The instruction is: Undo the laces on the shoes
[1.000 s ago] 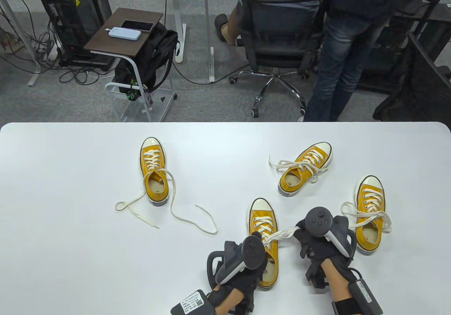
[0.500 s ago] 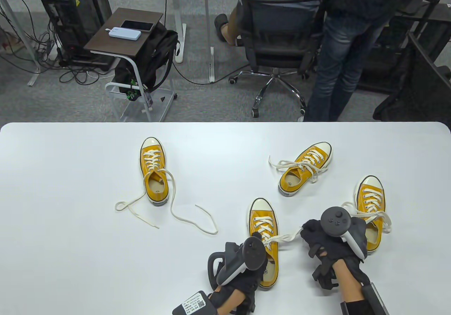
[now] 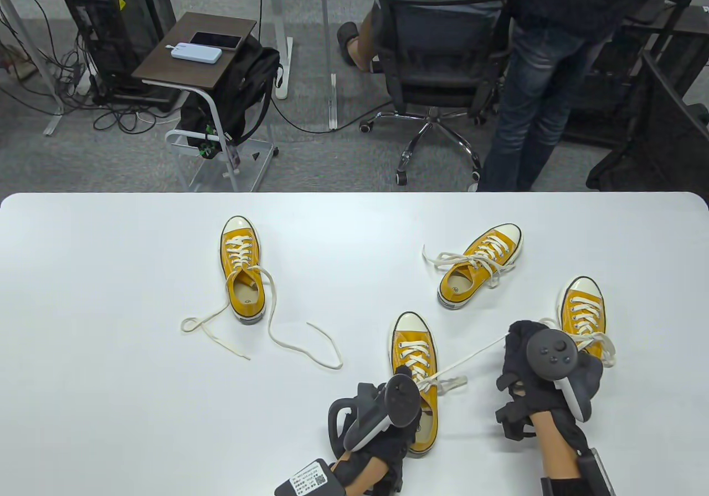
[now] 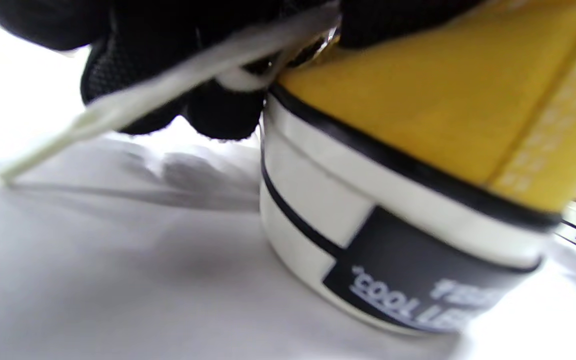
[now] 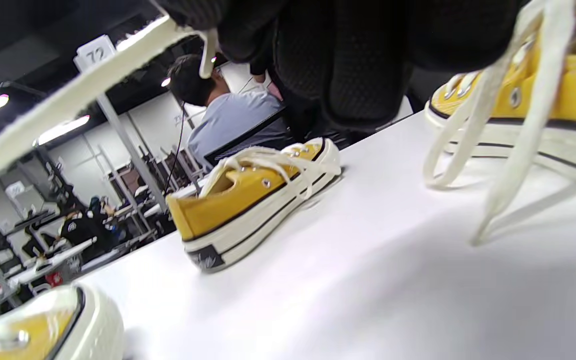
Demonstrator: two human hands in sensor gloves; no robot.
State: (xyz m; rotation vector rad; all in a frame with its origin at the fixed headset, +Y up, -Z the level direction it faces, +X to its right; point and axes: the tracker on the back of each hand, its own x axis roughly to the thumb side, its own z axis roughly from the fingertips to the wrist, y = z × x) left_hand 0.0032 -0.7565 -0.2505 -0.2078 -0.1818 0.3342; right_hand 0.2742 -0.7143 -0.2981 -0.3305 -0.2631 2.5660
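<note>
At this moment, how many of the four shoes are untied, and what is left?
Done: the far-left shoe, laces trailing loose on the table. In hand: the near shoe, steadied by the left hand while the right hand pulls its lace taut. Left: the far-right shoe and upper-right shoe still show bows.

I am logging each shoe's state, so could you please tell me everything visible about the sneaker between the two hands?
The near sneaker is a yellow canvas low-top with a cream rubber toe cap, white sole and a dark heel patch. It stands upright on the white table, toe pointing away. The left hand rests on its heel end. One cream lace runs taut to the right hand, which pinches it; another end lies loose beside the shoe.
</note>
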